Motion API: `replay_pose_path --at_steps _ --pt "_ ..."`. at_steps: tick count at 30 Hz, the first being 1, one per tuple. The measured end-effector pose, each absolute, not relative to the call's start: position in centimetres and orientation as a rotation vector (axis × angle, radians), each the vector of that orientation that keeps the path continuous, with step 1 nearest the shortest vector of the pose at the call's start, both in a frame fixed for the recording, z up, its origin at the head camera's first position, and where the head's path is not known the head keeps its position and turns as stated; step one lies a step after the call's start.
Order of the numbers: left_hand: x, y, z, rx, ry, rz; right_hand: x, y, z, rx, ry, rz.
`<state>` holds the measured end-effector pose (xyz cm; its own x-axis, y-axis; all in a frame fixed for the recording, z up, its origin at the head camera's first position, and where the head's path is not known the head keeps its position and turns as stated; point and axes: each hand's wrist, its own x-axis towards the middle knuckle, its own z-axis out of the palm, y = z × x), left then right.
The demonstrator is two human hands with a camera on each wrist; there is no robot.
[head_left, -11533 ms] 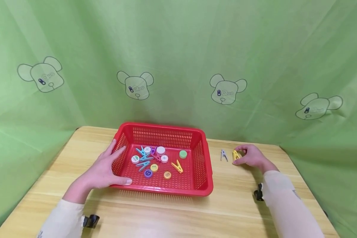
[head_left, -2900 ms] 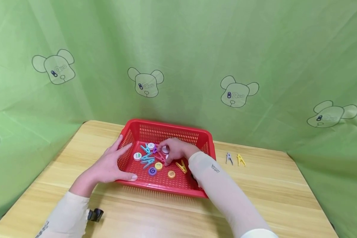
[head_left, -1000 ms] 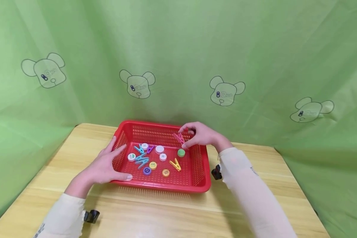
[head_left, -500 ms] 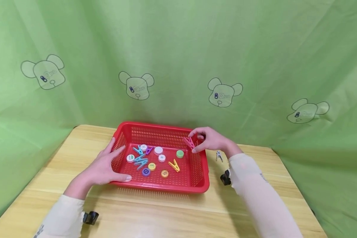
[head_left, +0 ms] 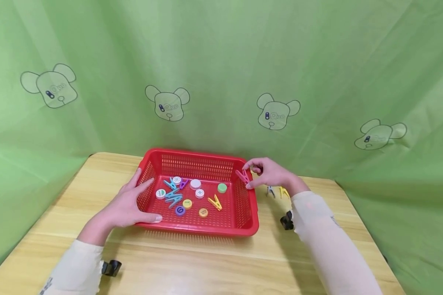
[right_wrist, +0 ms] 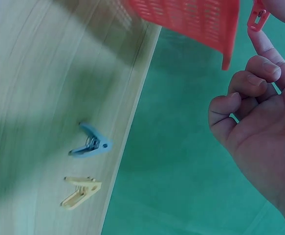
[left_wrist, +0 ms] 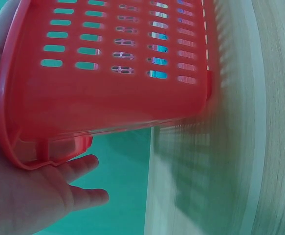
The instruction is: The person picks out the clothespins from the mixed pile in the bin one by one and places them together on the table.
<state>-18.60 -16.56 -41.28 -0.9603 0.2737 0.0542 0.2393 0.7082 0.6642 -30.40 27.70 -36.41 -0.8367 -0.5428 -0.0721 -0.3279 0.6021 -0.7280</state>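
1 pink clothespin (head_left: 242,176), now nearer the basket's right rim (head_left: 254,205)

We find a glossy red plastic basket (head_left: 192,230) near the back edge of a smooth, wood-grained tabletop (head_left: 192,266) with a faint sheen; a smooth pink plastic clothespeg (head_left: 242,176); and a creased green cloth-like curtain (head_left: 221,61).

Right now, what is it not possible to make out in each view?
Left wrist: most of what lies inside the red basket, hidden by its wall.
Right wrist: part of the pink clip, cut off by the top edge.
Head: the print on the orange cap, too small to read.
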Motion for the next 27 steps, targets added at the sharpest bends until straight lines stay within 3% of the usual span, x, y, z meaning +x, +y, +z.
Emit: replay_pose_path --at_steps 27 --pt "-18.5 -16.6 -41.3 0.428 2.859 1.105 -29.2 32.7 -37.8 -0.608 2.574 -1.108"
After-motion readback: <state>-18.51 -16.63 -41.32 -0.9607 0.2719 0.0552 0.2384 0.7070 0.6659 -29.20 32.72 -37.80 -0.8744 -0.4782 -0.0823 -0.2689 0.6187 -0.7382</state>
